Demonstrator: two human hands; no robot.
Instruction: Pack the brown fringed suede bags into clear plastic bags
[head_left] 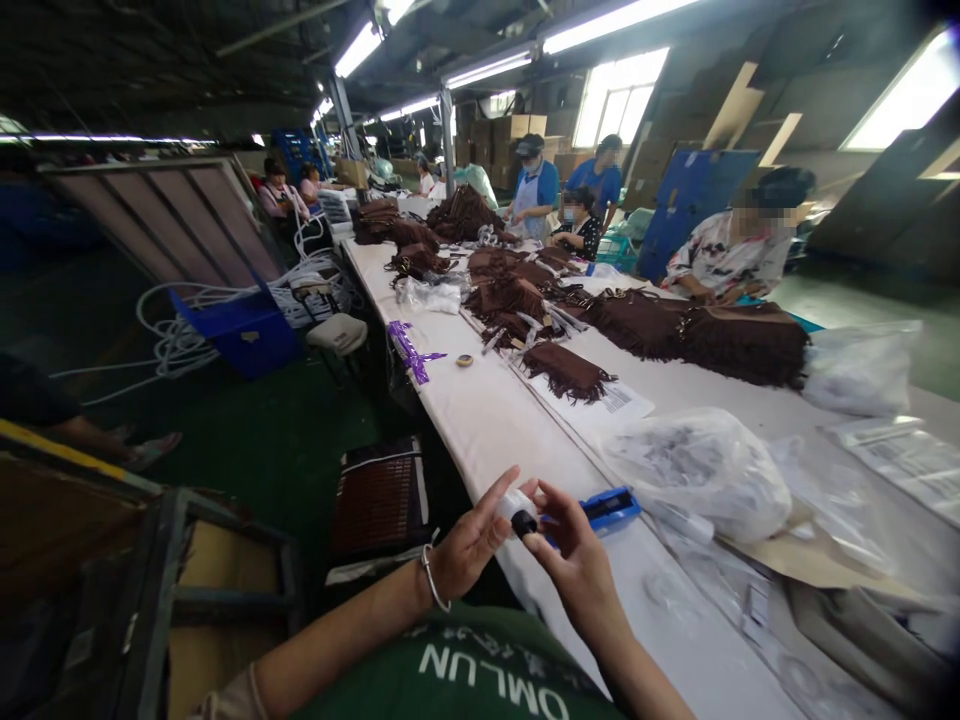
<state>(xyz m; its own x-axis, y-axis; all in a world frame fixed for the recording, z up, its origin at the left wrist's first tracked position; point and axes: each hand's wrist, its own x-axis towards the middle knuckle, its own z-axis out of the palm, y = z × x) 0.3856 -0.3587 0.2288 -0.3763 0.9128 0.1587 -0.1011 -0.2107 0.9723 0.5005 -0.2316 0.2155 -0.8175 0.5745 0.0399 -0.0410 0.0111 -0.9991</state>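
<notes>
A small white round item with a black end (516,508) is held between my two hands, above the near edge of the table. My left hand (466,548) supports it from the left, with the thumb against it and the forefinger stretched out along its far side. My right hand (574,552) pinches it from the right, thumb near the black end. Whether it is a bottle or a roll I cannot make out. Just beyond my right hand lies a blue tape dispenser (611,508) on the white table (480,425).
Brown fringed pieces (570,370) lie along the table, with a larger heap (697,330) behind. A clear plastic bag (705,470) sits at right. Purple tape (411,352) marks the left edge. A stool (337,335) stands left. Several people work across the table.
</notes>
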